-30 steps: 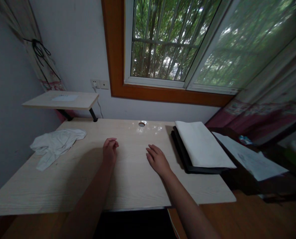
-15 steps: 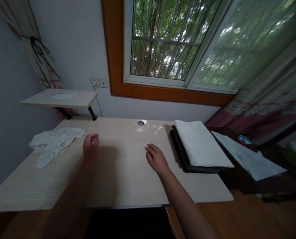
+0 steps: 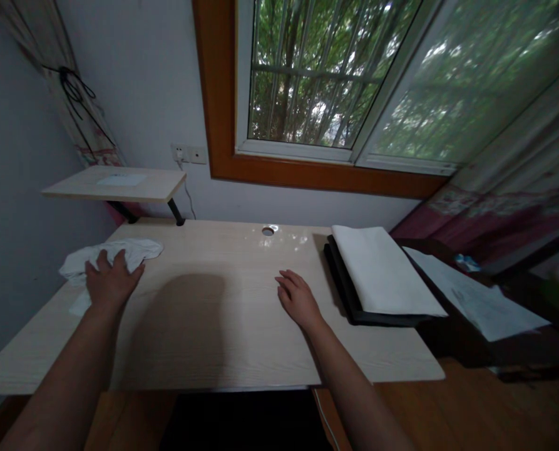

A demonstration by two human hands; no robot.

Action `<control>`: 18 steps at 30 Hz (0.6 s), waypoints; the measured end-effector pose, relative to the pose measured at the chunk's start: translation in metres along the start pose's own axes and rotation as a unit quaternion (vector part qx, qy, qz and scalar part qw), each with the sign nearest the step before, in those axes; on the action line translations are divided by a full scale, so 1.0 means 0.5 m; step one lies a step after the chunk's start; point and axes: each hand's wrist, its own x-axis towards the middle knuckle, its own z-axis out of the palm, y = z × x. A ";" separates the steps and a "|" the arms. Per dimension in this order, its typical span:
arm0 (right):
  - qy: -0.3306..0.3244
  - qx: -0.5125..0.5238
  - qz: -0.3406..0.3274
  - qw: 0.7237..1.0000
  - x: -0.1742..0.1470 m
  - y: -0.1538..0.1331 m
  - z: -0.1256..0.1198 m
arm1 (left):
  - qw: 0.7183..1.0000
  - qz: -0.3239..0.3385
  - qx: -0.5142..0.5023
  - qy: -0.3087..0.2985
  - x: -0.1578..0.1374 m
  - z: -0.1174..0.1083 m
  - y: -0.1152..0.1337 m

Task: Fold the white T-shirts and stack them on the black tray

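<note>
A crumpled white cloth (image 3: 141,249) lies at the left of the pale wooden desk (image 3: 185,351). Over its near part is my left hand (image 3: 110,282), fingers spread and palm down; whether it presses on the fabric I cannot tell. My right hand (image 3: 299,300) rests on the desk right of the middle, its fingers loosely stretched and nothing in them. To the right of that hand lies a stack: a folded white sheet-like piece (image 3: 382,269) on top of a black folded item (image 3: 342,285).
A small raised shelf (image 3: 77,181) on black legs stands at the back left with a paper on it. A round cable hole (image 3: 268,232) is near the back edge. Beyond the desk's right side, a large paper sheet (image 3: 471,294) lies on a dark surface.
My left hand has moved left, from bare desk to over the white cloth, and its fingers have spread. My right hand and the stack have stayed in place.
</note>
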 end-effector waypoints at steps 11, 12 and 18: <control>-0.005 -0.010 -0.001 1.000 0.001 -0.001 -0.001 | 0.991 0.121 -0.050 0.017 -0.010 0.050 0.036; -0.007 -0.014 -0.001 1.000 0.001 -0.002 -0.001 | 0.988 0.132 -0.074 0.007 -0.011 0.054 0.048; -0.012 -0.027 -0.013 0.999 -0.001 -0.020 -0.010 | 0.920 0.211 -0.319 -0.085 -0.061 0.070 0.177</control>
